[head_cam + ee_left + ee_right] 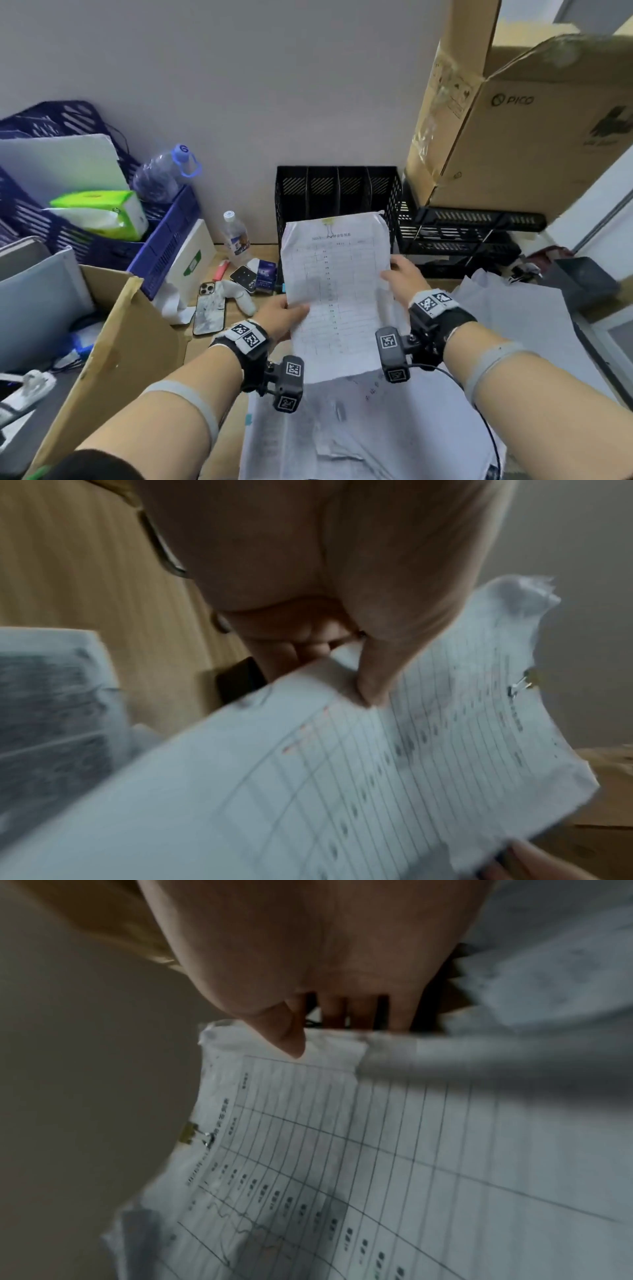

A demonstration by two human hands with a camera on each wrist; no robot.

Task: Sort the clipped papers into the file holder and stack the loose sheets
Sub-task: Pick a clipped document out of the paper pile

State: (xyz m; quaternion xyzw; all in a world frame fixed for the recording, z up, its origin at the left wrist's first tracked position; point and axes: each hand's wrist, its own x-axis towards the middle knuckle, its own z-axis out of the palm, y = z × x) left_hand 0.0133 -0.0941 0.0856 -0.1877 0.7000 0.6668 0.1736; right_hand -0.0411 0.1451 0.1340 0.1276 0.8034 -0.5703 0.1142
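The clipped papers (334, 291) are showing white with a grey ruled grid and dark print, a yellow clip (328, 221) sitting at the top edge. The file holder (337, 195) behind is looking black with slatted stripes. The crate (164, 246) is showing deep blue, the tissue pack (99, 212) glowing lime green, the desk (253, 251) pale wood-grain.

left hand (279, 317): gripping the left edge of the clipped papers (337, 294), thumb on the front, rest of the fingers tucked behind

right hand (404, 277): got the right edge a bit higher up, thumb on top, fingers (363, 1012) straight down behind the sheet

forearms: both bare, reaching forward side by side, grey bands near the elbows

wrists: black straps with printed markers, little camera hanging off each
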